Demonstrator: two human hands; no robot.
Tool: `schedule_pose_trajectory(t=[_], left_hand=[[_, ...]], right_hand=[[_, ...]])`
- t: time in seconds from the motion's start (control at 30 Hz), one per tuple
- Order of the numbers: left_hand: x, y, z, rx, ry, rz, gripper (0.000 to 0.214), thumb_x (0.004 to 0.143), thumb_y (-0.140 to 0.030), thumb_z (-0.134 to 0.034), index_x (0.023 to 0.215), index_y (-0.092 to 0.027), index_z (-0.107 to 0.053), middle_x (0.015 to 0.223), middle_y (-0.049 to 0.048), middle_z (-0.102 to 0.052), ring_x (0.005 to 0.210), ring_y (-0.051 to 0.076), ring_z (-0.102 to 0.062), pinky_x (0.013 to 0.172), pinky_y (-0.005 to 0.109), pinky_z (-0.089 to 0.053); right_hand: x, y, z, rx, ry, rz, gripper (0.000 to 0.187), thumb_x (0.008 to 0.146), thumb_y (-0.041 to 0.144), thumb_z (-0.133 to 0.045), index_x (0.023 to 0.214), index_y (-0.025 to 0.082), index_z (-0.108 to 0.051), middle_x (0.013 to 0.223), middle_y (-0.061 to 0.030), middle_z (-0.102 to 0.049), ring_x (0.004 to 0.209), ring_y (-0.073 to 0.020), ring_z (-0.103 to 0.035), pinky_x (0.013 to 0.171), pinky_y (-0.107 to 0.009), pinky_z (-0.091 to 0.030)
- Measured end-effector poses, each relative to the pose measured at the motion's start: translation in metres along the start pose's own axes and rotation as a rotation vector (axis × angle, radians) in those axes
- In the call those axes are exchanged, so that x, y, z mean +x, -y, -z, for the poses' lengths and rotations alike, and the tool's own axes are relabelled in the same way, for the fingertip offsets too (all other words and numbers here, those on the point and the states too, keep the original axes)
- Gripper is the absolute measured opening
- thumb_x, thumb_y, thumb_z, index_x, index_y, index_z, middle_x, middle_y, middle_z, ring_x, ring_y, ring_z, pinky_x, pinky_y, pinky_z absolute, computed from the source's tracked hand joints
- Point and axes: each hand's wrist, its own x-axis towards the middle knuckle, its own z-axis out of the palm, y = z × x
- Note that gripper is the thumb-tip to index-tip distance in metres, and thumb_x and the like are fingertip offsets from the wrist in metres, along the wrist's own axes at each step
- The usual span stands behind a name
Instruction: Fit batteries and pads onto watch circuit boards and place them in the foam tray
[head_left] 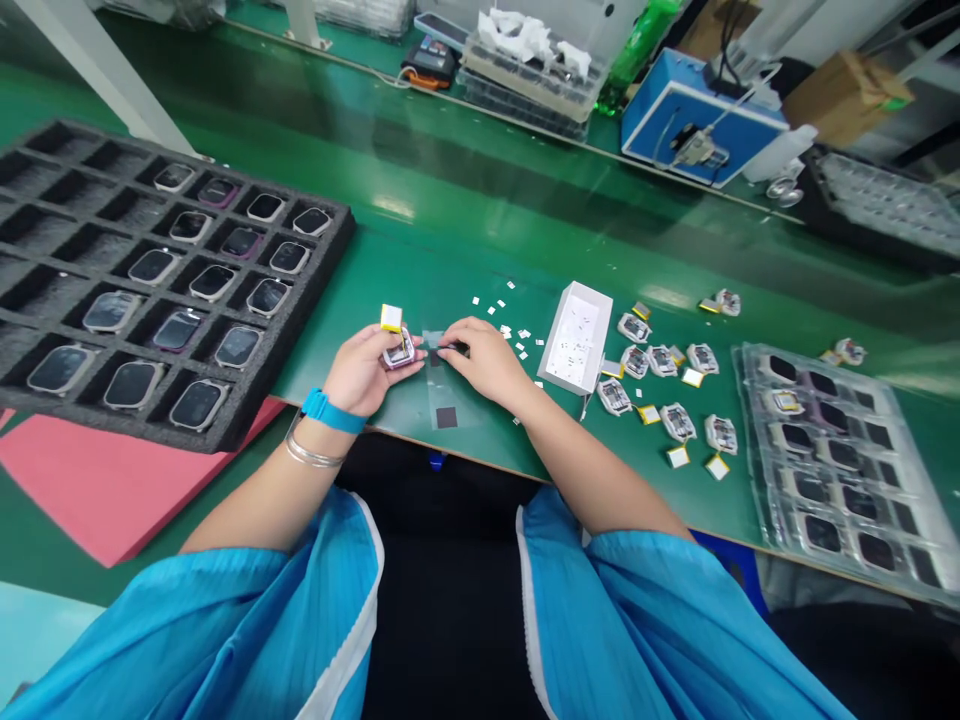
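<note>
My left hand [365, 368] is closed around a small watch body [397, 353] with a pink rim, and a yellow-edged battery [391, 318] sticks up from it. My right hand [484, 360] pinches a thin dark tool [452, 348] whose tip points at the watch body. Both hands hover just above a clear film strip [444, 395] carrying a black square pad [446, 417], near the front edge of the green bench [420, 240].
A black foam tray [45, 260] with several finished watches lies at the left, over a pink foam sheet [105, 490]. To the right are a small white box [576, 338], several loose watch bodies [679, 420] with batteries, and a clear blister tray [840, 460]. Blue equipment [697, 110] stands at the back.
</note>
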Motion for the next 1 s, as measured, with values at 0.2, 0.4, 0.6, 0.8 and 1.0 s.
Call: schedule_pose_trajectory(t=[0.2, 0.4, 0.6, 0.8, 1.0], left_hand=[[0.029, -0.003, -0.011, -0.062, 0.053, -0.051, 0.007, 0.075, -0.009, -0.058, 0.081, -0.014, -0.057, 0.075, 0.004, -0.072, 0.069, 0.016, -0.07, 0.084, 0.043, -0.056], [0.038, -0.001, -0.017, -0.056, 0.081, -0.007, 0.011, 0.074, -0.009, -0.06, 0.082, -0.013, -0.056, 0.074, 0.0044, -0.071, 0.068, 0.016, -0.07, 0.084, 0.042, -0.054], [0.037, 0.001, -0.017, -0.027, 0.053, -0.034, 0.01, 0.073, -0.007, -0.058, 0.081, -0.013, -0.055, 0.072, 0.0044, -0.071, 0.064, 0.015, -0.069, 0.074, 0.033, -0.055], [0.027, 0.008, -0.022, 0.064, 0.067, -0.176, 0.011, 0.067, -0.008, -0.064, 0.075, -0.014, -0.058, 0.065, 0.0017, -0.069, 0.058, 0.013, -0.066, 0.062, 0.024, -0.054], [0.007, 0.011, -0.022, 0.167, 0.166, -0.106, 0.016, 0.064, -0.013, -0.071, 0.078, -0.013, -0.064, 0.062, 0.001, -0.067, 0.051, 0.014, -0.062, 0.053, 0.027, -0.056]], right_hand=[[0.004, -0.002, -0.009, -0.084, 0.015, 0.049, 0.005, 0.081, 0.013, -0.069, 0.079, 0.018, -0.071, 0.097, -0.007, -0.063, 0.095, -0.0228, -0.06, 0.095, -0.043, -0.047], [0.011, -0.009, -0.016, -0.085, 0.013, -0.003, 0.012, 0.084, 0.016, -0.065, 0.072, 0.019, -0.065, 0.093, -0.0067, -0.058, 0.094, -0.0234, -0.057, 0.094, -0.045, -0.047], [-0.018, -0.001, -0.008, -0.161, -0.077, 0.328, 0.009, 0.092, 0.018, -0.052, 0.087, 0.02, -0.059, 0.105, -0.0113, -0.06, 0.1, -0.0261, -0.054, 0.089, -0.046, -0.046], [-0.03, 0.018, 0.019, 0.121, -0.399, 0.34, 0.01, 0.087, 0.025, -0.061, 0.078, 0.023, -0.061, 0.093, -0.0048, -0.071, 0.09, -0.0213, -0.065, 0.088, -0.043, -0.049], [-0.02, 0.016, 0.023, 0.466, -0.158, 0.072, 0.017, 0.073, 0.03, -0.075, 0.072, 0.02, -0.062, 0.078, -0.0013, -0.072, 0.077, -0.0173, -0.067, 0.079, -0.034, -0.054]])
